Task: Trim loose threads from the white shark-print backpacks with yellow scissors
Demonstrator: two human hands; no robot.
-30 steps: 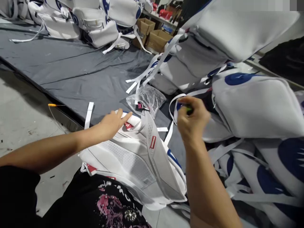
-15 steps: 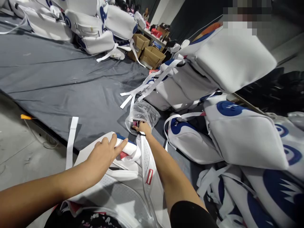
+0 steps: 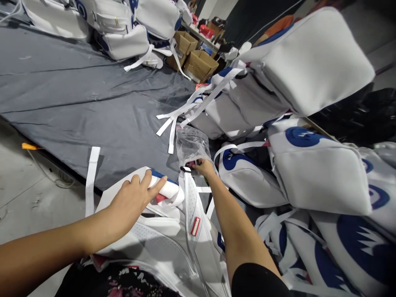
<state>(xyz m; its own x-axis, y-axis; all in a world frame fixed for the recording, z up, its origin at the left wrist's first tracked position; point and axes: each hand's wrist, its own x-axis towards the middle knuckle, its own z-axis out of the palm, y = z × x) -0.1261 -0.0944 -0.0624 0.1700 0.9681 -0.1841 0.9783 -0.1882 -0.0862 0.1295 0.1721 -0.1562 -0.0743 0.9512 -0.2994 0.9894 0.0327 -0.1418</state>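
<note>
My left hand (image 3: 133,201) lies with fingers spread on the top of a white backpack (image 3: 167,231) in my lap, close to its blue patch and folded white webbing. To the right, my right hand (image 3: 204,167) is at the mouth of a clear plastic bag (image 3: 192,142). Its fingers are closed around something small, dark and pinkish, partly hidden, that I cannot name. A padded shoulder strap (image 3: 195,206) with a red label runs up from the backpack, its black buckle (image 3: 185,169) ending beside the plastic bag.
Stacked white backpacks (image 3: 321,173) with blue patches line the right side, loose straps (image 3: 213,97) hanging over the grey cloth (image 3: 93,95). More backpacks (image 3: 123,41) stand at the back left. Cardboard boxes (image 3: 200,66) sit behind. An orange-ended cable (image 3: 29,146) lies at left.
My right hand has moved right, and the plastic bag has shifted right and stands more upright. A loose white strap end shows beside the bag. My left hand stays on the backpack.
</note>
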